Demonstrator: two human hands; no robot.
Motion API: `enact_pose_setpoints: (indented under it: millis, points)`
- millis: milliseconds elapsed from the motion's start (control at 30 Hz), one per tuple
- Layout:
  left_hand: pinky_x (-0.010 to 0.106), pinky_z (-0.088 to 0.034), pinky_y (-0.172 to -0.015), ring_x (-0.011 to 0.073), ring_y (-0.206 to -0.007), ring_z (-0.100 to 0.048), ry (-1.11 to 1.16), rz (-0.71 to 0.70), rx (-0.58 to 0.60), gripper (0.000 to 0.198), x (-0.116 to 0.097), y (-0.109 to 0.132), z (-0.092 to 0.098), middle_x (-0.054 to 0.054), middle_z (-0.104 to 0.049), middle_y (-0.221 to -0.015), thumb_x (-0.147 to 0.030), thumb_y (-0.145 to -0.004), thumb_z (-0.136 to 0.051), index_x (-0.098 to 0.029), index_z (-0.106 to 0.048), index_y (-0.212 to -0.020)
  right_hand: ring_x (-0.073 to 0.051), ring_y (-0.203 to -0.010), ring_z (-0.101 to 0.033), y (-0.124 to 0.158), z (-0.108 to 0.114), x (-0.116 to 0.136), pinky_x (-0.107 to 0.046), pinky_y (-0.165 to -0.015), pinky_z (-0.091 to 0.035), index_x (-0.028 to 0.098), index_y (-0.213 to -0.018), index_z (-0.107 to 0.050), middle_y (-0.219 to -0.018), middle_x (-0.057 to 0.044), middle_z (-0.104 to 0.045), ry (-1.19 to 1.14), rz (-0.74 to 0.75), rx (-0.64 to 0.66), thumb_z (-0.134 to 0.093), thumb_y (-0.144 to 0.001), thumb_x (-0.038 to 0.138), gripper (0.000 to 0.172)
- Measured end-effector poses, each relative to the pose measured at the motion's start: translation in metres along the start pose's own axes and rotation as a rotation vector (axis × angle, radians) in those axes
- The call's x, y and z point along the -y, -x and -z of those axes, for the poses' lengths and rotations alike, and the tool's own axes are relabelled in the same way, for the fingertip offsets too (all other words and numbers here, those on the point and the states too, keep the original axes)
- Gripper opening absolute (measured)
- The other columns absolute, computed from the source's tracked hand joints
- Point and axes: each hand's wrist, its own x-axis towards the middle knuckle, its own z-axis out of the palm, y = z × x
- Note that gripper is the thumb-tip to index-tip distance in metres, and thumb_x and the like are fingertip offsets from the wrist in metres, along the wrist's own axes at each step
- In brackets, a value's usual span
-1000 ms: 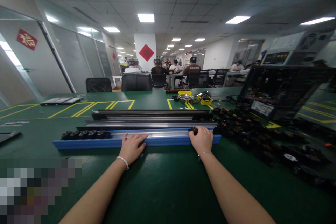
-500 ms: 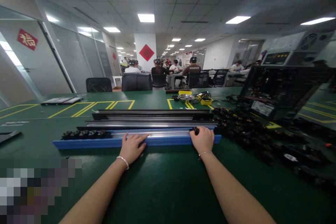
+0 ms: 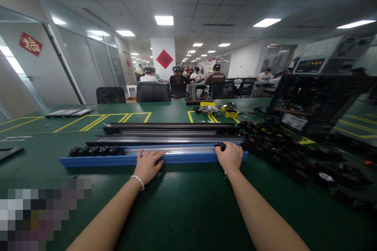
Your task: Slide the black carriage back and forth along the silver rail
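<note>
A long blue rail [image 3: 188,159] with a shiny metal channel lies crosswise before me on the green table. Several black block-like parts [image 3: 94,150] sit in a row in its left end. My left hand [image 3: 148,164] rests on the rail's near edge, fingers spread, holding nothing. Near the rail's right end, my right hand [image 3: 231,156] is closed on a small black part [image 3: 222,146], mostly hidden by the fingers. Black rails [image 3: 171,125] with metal strips lie parallel just behind the blue one.
Many loose black parts [image 3: 277,145] are heaped on the right. Behind them stands an opened computer case [image 3: 309,102]. Farther back are a metal bowl [image 3: 207,108] and yellow holders with cables. A flat panel [image 3: 69,113] lies at the far left. People sit beyond the table.
My right hand has shifted slightly to the right along the blue rail with the small black part. My left hand has stayed in place.
</note>
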Motion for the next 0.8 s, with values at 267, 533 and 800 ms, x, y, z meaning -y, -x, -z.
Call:
enact_pose_setpoints:
  millis: [267,533,800]
  points:
    - [0.051,-0.012,-0.103,0.02,-0.101,-0.053,-0.001,0.002,0.003,0.04,0.0001,0.0,0.0018,-0.003,-0.065,-0.103,-0.035,-0.083,-0.045,-0.042,-0.048,-0.122,-0.023,-0.083,-0.051,-0.0007,0.0022,-0.0002,-0.039,-0.09,-0.027,0.016,-0.073,-0.06,-0.077,-0.009,-0.063,0.011,-0.016,0.01,-0.045,-0.069,0.033,0.023]
    - [0.051,-0.012,-0.104,0.0193,-0.101,-0.053,-0.008,-0.003,-0.003,0.04,-0.0008,0.0,0.0015,-0.003,-0.065,-0.102,-0.035,-0.083,-0.045,-0.042,-0.048,-0.122,-0.024,-0.085,-0.051,-0.0022,-0.0004,-0.0048,-0.04,-0.093,-0.025,0.015,-0.077,-0.062,-0.079,-0.009,-0.063,0.031,-0.048,-0.009,-0.045,-0.068,0.032,0.026]
    - [0.052,-0.011,-0.104,0.0199,-0.102,-0.053,0.0,0.002,0.002,0.04,-0.0008,0.0002,0.002,-0.003,-0.065,-0.103,-0.035,-0.083,-0.044,-0.041,-0.048,-0.122,-0.024,-0.086,-0.051,-0.0029,0.0016,-0.0059,-0.041,-0.094,-0.025,0.015,-0.079,-0.063,-0.08,-0.01,-0.063,0.029,-0.069,-0.018,-0.045,-0.067,0.034,0.029]
